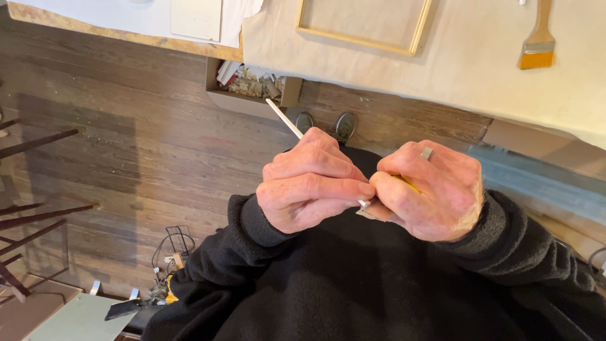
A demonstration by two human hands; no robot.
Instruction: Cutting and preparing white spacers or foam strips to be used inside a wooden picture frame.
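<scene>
My left hand (309,184) is closed around a thin white stick (283,116), which pokes up and to the left out of the fist. My right hand (435,189), with a ring on one finger, is curled tight against the left one at chest height. It grips a small yellow-handled tool (410,185), mostly hidden by the fingers. A bit of metal (364,204) shows where the two thumbs meet. Both arms wear black fleece sleeves (252,227).
A table with a beige cloth (480,76) lies ahead. On it are a bare wooden frame (416,38) and a flat wide brush (538,44). Below it an open box of scraps (252,85) sits over the plank floor (126,145). Dark chair legs (38,215) stand left.
</scene>
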